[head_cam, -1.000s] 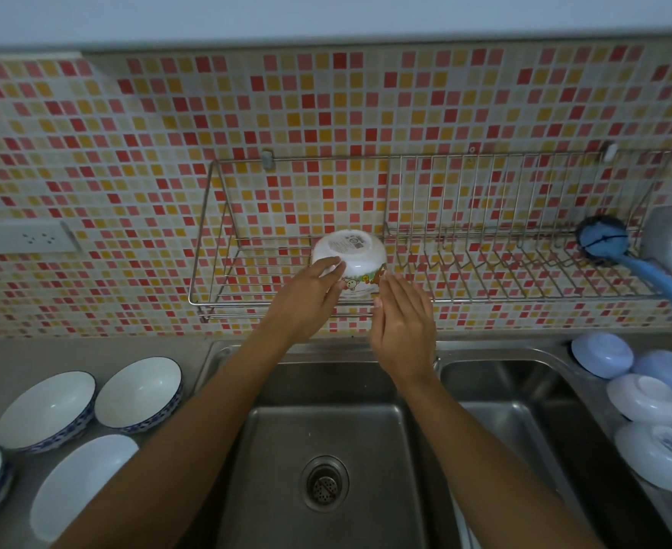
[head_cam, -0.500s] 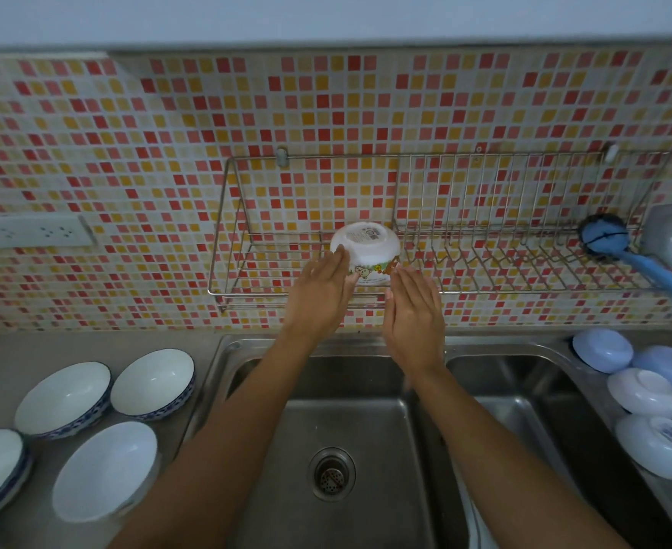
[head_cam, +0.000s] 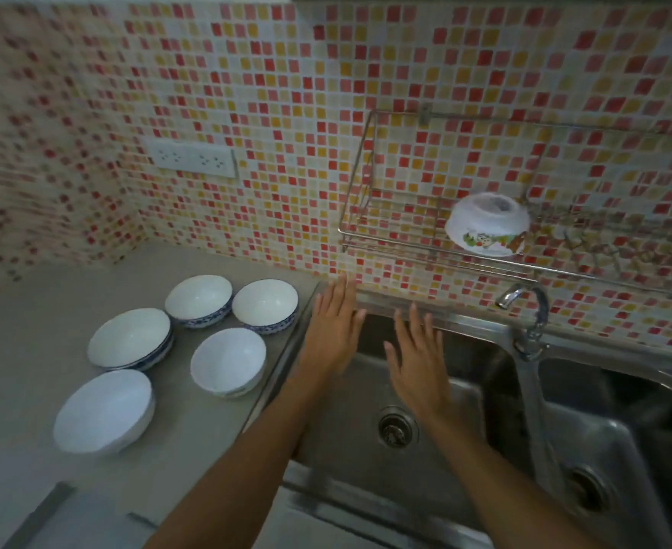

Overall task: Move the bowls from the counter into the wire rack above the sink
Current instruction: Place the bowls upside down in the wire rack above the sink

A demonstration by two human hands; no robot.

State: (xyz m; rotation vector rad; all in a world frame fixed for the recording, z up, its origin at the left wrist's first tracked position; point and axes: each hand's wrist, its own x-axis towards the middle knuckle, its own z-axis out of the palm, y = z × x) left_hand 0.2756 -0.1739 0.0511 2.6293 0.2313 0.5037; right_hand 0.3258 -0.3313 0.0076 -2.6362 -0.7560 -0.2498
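Steel sink (head_cam: 465, 410) lies under both empty hands, left hand (head_cam: 332, 334) and right hand (head_cam: 417, 366), fingers spread flat, likely heading for the next bowl. Five white bowls (head_cam: 227, 360) wait upright on the grey surface (head_cam: 29, 350) just left. Farther off, one cartoon-printed bowl (head_cam: 486, 223) sits upside down in the wire rack (head_cam: 366, 184), probably to drain.

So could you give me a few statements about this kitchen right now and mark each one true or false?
1. A bowl with a cartoon print sits upside down in the wire rack. True.
2. The left hand is holding a bowl. False: both the left hand and the right hand are empty and open, over the sink.
3. Five white bowls stand upright on the counter. True.
4. Water is running from the faucet. False: no water shows.
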